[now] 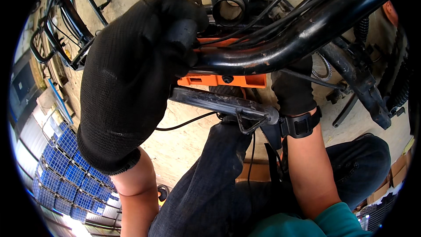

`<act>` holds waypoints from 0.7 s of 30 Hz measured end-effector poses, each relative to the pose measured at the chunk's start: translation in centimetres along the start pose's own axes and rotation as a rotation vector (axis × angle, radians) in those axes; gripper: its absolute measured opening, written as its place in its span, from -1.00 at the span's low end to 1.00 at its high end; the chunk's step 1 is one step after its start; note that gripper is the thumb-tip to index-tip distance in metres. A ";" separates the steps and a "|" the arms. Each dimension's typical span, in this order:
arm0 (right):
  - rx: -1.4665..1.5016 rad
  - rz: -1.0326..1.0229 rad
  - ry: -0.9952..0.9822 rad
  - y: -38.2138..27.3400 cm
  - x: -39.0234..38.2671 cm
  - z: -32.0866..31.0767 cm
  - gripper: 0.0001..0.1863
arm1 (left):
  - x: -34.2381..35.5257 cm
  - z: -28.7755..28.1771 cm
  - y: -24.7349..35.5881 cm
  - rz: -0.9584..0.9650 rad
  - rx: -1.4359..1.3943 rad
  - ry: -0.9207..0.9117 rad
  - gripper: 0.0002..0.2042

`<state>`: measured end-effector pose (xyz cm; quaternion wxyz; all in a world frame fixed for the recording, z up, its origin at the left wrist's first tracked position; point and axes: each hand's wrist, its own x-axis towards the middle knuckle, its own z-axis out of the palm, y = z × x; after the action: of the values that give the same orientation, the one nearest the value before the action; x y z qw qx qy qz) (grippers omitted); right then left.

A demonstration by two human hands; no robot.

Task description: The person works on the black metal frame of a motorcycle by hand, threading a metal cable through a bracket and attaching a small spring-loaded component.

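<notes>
A thick black frame tube crosses the view, with black cables running along its top and an orange plastic part just under it. Below the orange part a thinner black bar lies across the person's dark trousers. A coil spring stands right of the tube. The concrete floor is below, with blue crates far left of the tube. The left hand, in a black glove, is closed on the cables at the tube's left end. The right hand, gloved, is mostly hidden behind the tube; I cannot tell its grip.
</notes>
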<state>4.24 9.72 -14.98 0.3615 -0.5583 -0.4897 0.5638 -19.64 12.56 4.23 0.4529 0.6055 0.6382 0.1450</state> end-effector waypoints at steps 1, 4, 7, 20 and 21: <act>0.003 -0.003 -0.003 0.0 0.1 0.0 -0.81 | -0.2 -0.2 -0.3 0.038 0.027 -0.007 -0.73; -0.005 -0.002 0.005 0.1 0.1 -0.1 -0.81 | -0.2 -0.2 -1.1 0.077 -0.010 -0.025 -0.72; -0.006 -0.002 0.007 0.1 -0.1 -0.1 -0.81 | -0.9 -0.4 -1.9 0.147 -0.069 -0.008 -0.73; -0.014 -0.012 0.002 0.3 0.1 0.6 -0.81 | -1.5 1.5 -1.2 0.051 -0.088 0.217 -0.78; -0.014 -0.015 -0.001 0.4 0.0 0.7 -0.81 | -1.5 2.0 -0.8 0.002 -0.031 0.266 -0.81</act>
<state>3.60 9.46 -15.43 0.3615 -0.5569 -0.4980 0.5578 -18.82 10.28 3.19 0.3734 0.5743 0.6897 0.2345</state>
